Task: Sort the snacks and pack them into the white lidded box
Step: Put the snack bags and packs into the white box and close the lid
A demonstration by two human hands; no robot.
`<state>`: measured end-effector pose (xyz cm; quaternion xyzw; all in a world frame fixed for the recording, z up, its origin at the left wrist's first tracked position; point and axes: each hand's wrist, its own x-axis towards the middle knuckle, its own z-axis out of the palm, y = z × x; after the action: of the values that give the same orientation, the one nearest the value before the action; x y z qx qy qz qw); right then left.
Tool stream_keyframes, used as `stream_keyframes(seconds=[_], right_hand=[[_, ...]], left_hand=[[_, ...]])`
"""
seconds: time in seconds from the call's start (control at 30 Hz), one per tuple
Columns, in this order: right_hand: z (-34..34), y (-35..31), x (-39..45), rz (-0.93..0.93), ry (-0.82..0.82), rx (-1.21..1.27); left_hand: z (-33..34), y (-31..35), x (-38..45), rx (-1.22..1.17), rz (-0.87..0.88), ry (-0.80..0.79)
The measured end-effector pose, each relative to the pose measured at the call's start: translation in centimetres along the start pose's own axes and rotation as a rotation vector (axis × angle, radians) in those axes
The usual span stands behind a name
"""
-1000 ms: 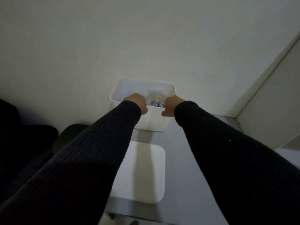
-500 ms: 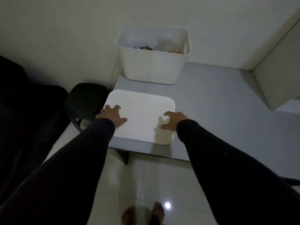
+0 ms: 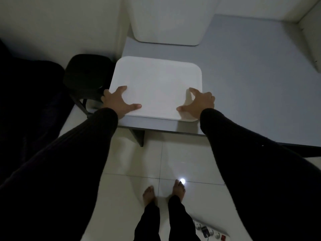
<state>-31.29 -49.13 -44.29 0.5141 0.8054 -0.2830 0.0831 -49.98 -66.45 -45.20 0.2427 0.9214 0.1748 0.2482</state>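
The flat white lid (image 3: 156, 84) lies on the grey table (image 3: 251, 75) near its front left corner. My left hand (image 3: 116, 101) rests on the lid's near left corner, fingers spread and curled over the left edge. My right hand (image 3: 199, 103) sits at the near right corner, fingers arched over the edge. Whether the lid is lifted off the table I cannot tell. The white box (image 3: 168, 21) stands at the back of the table against the wall. Only its lower wall shows, and its inside and the snacks are out of view.
A black round stool (image 3: 86, 73) stands left of the table, beside a dark mass at the far left. A white panel (image 3: 312, 40) rises at the right. Below are pale floor tiles, my bare feet (image 3: 163, 192) and a power strip (image 3: 210, 232).
My hands left the box's rim and came back to the lid. They now grip its near corners. The view has tilted down, and the box's top has gone out of frame.
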Motion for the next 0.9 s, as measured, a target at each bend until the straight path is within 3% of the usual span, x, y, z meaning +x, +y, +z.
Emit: stream_keyframes(seconds=[0.27,0.5,0.9], right_hand=[[-0.1,-0.7,-0.9,0.037,0.002,0.319],[-1.2,-3.1,-3.5,0.004,0.124,0.302],[-16.0,-11.9,-7.0,-0.181,0.414,0.284]], left_hand=[[-0.2,-1.0,-1.5,-0.093,-0.017,0.074],[-3.2,-1.8,-2.2,-0.243,0.041,0.109],[-17.1,6.5,-2.8,-0.33,0.222,0.289]])
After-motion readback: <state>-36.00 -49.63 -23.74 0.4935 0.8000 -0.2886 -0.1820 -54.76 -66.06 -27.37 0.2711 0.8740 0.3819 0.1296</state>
